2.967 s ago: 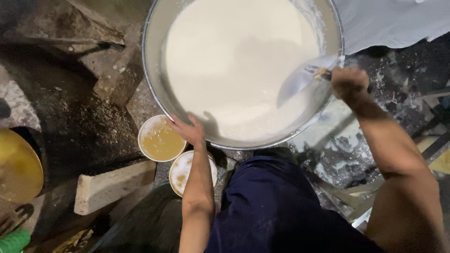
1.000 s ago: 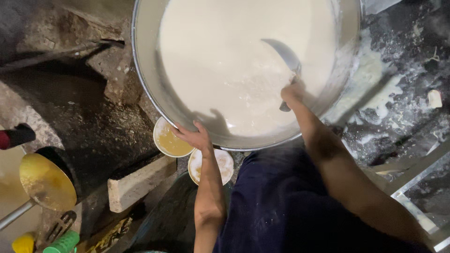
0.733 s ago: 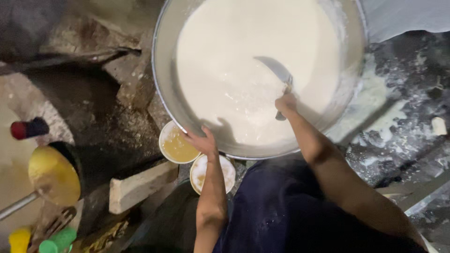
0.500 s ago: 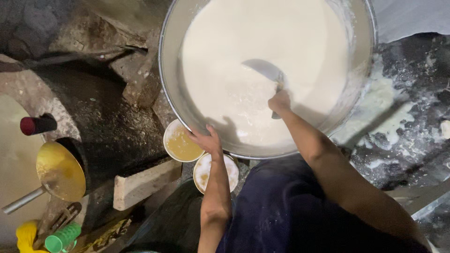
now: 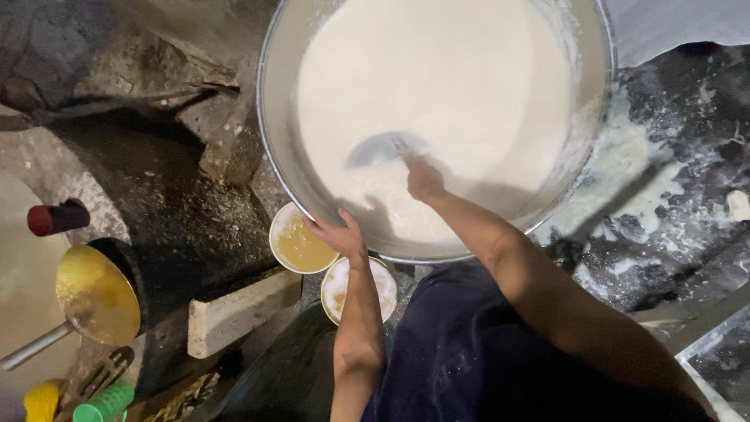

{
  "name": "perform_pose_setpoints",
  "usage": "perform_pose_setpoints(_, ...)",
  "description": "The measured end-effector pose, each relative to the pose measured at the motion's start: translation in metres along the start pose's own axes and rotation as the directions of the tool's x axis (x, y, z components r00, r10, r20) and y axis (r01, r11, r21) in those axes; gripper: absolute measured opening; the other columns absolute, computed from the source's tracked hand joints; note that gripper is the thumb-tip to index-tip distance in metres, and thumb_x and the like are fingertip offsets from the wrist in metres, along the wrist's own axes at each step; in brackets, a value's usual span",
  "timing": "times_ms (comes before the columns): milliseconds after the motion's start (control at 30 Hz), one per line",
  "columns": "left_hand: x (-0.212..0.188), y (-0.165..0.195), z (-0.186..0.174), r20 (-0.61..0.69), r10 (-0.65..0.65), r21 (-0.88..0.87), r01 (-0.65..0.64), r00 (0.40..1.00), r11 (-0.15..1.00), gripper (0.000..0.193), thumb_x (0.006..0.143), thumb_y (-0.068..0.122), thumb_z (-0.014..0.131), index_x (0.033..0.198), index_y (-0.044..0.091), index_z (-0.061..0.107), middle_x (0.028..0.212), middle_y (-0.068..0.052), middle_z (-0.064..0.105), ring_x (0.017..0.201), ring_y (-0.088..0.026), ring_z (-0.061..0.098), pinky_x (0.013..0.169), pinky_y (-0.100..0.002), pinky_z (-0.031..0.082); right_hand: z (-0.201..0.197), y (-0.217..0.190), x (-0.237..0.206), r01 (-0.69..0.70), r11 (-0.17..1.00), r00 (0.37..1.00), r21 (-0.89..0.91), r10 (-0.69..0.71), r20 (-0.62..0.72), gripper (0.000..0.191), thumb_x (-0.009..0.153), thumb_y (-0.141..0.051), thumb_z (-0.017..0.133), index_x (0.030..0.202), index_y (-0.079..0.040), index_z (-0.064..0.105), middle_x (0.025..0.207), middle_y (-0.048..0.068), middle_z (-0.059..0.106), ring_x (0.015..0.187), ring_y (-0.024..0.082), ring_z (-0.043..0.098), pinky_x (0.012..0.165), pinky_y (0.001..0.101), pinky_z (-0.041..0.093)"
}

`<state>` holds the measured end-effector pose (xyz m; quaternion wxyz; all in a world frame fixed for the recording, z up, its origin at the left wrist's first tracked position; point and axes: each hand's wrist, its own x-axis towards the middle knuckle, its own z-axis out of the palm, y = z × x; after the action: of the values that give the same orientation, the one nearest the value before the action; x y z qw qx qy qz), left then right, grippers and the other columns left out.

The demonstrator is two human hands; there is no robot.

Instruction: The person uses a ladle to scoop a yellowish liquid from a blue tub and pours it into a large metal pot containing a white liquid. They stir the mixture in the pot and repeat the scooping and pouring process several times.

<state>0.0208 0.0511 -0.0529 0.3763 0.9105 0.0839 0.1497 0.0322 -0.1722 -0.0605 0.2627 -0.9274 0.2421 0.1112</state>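
Right hand [image 5: 424, 179] is wrapped around the handle of a metal ladle [image 5: 380, 148], scoop end sitting in the white batter [image 5: 437, 86] near the middle of the big metal basin [image 5: 275, 164]. Left hand [image 5: 337, 234] has its fingers spread and pressed on the basin's near rim. Just under that rim sit a small bowl of yellowish liquid [image 5: 299, 244] and a paler bowl [image 5: 341, 287], touching each other. Off at the left edge: a brass pan [image 5: 95, 295] and a pale brick [image 5: 238, 312] on the sooty floor
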Motion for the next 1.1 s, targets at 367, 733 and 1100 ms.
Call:
perform_pose_setpoints(367,0.0,0.007,-0.003,-0.045,0.033,0.025,-0.032,0.998,0.999,0.076,0.095,0.026,0.068,0.155,-0.005,0.034,0.163,-0.031,0.025,0.151,-0.05,0.025,0.125,-0.055,0.025,-0.009,-0.003,-0.05,0.088,0.996,0.987,0.012,-0.089,0.135,0.022,0.096,-0.009,0.051,0.116,-0.001,0.054,0.102,0.026,0.072,0.098,0.044,0.071,0.087,0.0549,0.056)
perform_pose_setpoints(733,-0.001,0.007,-0.006,-0.075,-0.016,-0.029,0.013,0.997,0.999,0.078,0.092,0.024,0.067,0.155,-0.004,0.032,0.16,-0.031,0.028,0.15,-0.049,0.027,0.124,-0.056,0.024,-0.023,0.041,-0.087,0.09,0.987,0.962,-0.132,-0.051,0.27,0.03,0.088,-0.002,0.058,0.117,0.002,0.051,0.106,0.028,0.07,0.102,0.044,0.069,0.087,0.0528,0.056)
perform_pose_setpoints(1100,-0.005,0.011,-0.013,-0.072,-0.029,-0.112,0.02,0.997,0.993,0.075,0.093,0.014,0.064,0.156,-0.008,0.028,0.155,-0.031,0.033,0.147,-0.049,0.031,0.125,-0.055,0.025,-0.053,0.104,-0.119,0.078,0.946,0.983,-0.316,-0.021,0.181,0.023,0.084,-0.004,0.06,0.107,0.0,0.059,0.101,0.023,0.072,0.097,0.041,0.07,0.084,0.0534,0.055)
